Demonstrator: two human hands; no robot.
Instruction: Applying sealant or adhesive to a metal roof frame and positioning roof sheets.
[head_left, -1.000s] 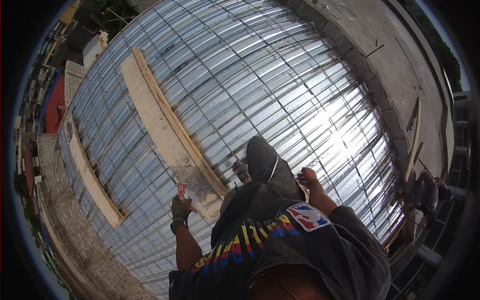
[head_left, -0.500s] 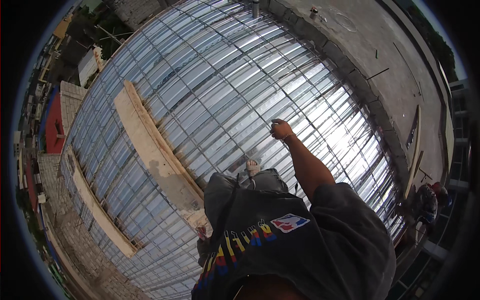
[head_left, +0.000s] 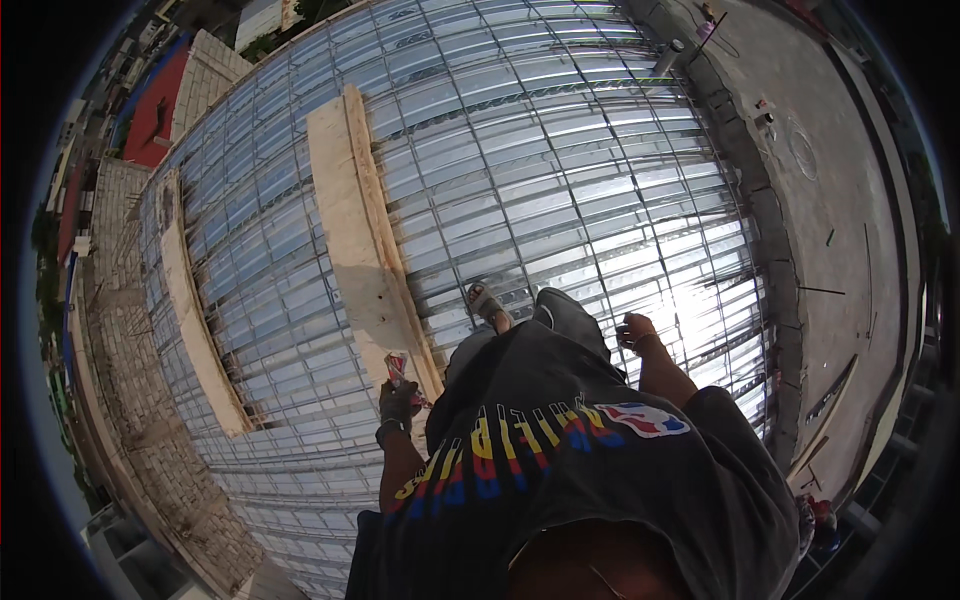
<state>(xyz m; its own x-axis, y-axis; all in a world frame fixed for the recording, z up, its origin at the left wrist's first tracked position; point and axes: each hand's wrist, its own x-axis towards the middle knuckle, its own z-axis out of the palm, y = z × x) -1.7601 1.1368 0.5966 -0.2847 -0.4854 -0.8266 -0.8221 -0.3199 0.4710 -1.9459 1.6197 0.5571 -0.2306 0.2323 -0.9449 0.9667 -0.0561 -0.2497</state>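
My left hand (head_left: 396,408), in a dark glove, is closed around a small red-and-pale object (head_left: 397,366) whose kind I cannot make out. It hangs beside the near end of a long wooden plank (head_left: 352,230). On the other side of my body, my right hand (head_left: 636,331) is bare, its fingers curled with nothing visible in them. Below it are a grid of steel reinforcing bars (head_left: 510,218) and shiny corrugated metal decking (head_left: 560,255). My sandalled foot (head_left: 487,304) is on the decking, between the plank and my right hand.
A second plank (head_left: 190,290) lies farther left across the bars. Along the right runs a rough block edge (head_left: 785,330) beside a grey concrete slab (head_left: 840,240). A short pipe (head_left: 668,57) stands at the far right corner. Brick walling (head_left: 140,390) borders the left.
The view has turned and moved forward along the plank. My left hand with its red object has come fully into sight. My right hand has dropped back nearer my body.
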